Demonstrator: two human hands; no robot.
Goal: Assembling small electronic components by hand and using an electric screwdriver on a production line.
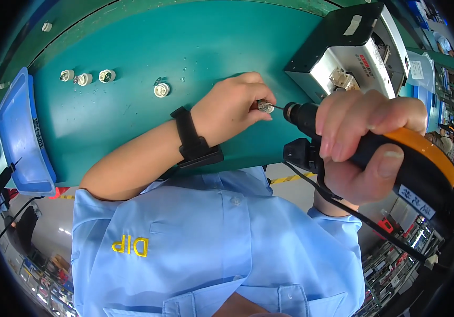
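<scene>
Over the green work mat (pixel 211 42), my left hand (pixel 235 100) pinches a small round part (pixel 265 107), whitish with a shiny, clear-looking face, between thumb and fingers. My right hand (pixel 364 137) is wrapped round a black and orange electric screwdriver (pixel 428 150). Its thin bit points left and reaches the face of the pinched part; whether it sits in a screw I cannot tell. Further left on the mat lies a similar white round part (pixel 161 90) with small bits beside it. Several more such parts (pixel 107 76) lie beyond it in a loose row.
At the back right stands a black and silver boxed machine (pixel 364 58), close to the screwdriver. A blue plastic tray (pixel 18 142) lies at the left edge, with a thin-tipped black tool (pixel 5 179) near it. A black cord (pixel 364 216) runs below my right hand.
</scene>
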